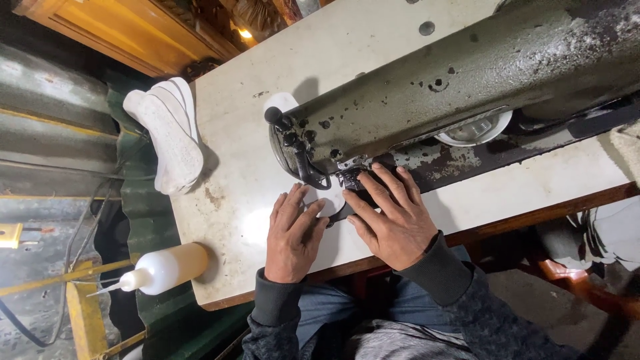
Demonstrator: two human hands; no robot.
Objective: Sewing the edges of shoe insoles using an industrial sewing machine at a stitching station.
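While your left hand [291, 233] lies flat, fingers spread and released, on the white piece [319, 199] beside the needle, your right hand [393, 217] presses a dark piece [352, 195] under the old green sewing machine [460, 87], fingers extended, not clenched; a stack of white soles [168, 133] and a squeeze bottle [163, 268] sit at the table's [233, 200] left edge.
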